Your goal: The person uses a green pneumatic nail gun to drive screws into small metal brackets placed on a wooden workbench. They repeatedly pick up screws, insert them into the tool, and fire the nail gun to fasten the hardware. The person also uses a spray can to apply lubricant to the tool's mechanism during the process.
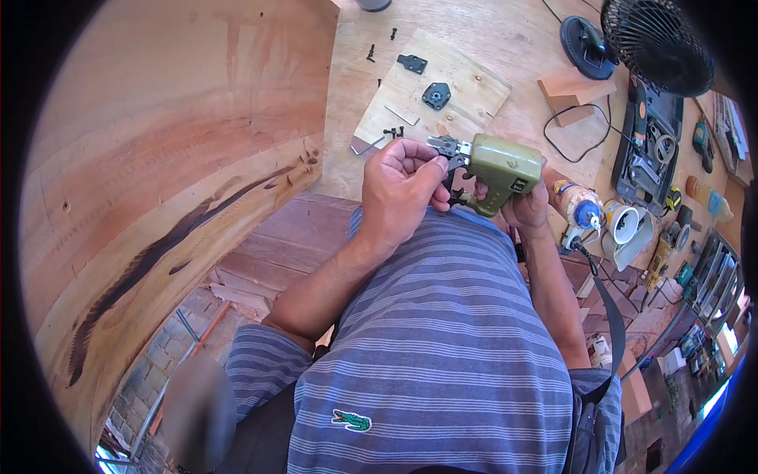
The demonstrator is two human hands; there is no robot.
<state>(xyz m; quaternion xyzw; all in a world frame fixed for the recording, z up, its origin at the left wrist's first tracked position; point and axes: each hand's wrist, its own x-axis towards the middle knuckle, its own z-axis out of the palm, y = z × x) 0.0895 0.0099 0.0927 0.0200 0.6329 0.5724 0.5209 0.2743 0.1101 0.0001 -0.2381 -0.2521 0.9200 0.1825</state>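
Observation:
An olive-green nail gun (505,162), its body lying sideways, is held up in front of my striped shirt at the bench's near edge. My right hand (527,207) is closed around its handle from below and behind, with some fingers hidden by the body. At the metal nose (448,146), thumb and fingers of my left hand (401,188) pinch the black and silver parts; anything small between the fingertips is hidden. Beyond, a plywood board (474,71) carries a five-sided black cap (436,95), a small black plate (412,63) and a hex key (402,115). Several black screws (393,133) lie near my left fingers.
A large wooden panel (181,118) stands along the left. To the right are a bottle with a blue cap (586,212), a white cup (624,224), an open toolbox (651,142), a wood block (570,88) and a black fan (657,43). More screws (371,53) lie left of the board.

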